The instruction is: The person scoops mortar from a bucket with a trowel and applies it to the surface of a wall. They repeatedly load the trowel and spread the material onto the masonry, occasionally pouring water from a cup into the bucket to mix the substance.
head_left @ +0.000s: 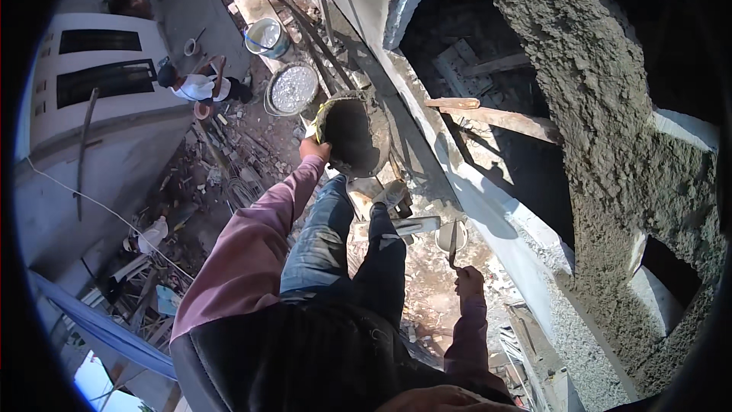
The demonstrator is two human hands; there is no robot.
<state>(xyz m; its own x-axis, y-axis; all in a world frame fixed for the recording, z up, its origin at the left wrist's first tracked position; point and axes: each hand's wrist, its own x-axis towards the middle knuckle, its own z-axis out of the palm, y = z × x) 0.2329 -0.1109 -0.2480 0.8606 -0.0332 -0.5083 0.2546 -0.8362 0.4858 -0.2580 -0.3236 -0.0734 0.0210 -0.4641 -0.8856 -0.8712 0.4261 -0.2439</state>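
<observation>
A building site lies far below, its ground strewn with rubble, planks and scrap, seen from a high perch beside a freshly plastered wall [610,130] of rough grey render that fills the right of the view. The person's left hand [313,149] reaches forward and grips the rim of a dark, mortar-caked pan [354,133], fingers closed over its near edge, where a bit of yellow shows; the pan sits just ahead of the person's knees, next to the pale concrete ledge [488,198] that runs along the wall. The right hand [469,281] is closed around the handle of a trowel [452,243], whose blade points up toward the ledge, well apart from the pan. Down on the ground another person [200,85] in a white top crouches near a round pan of gravel [293,89] and a white bucket [267,36].
</observation>
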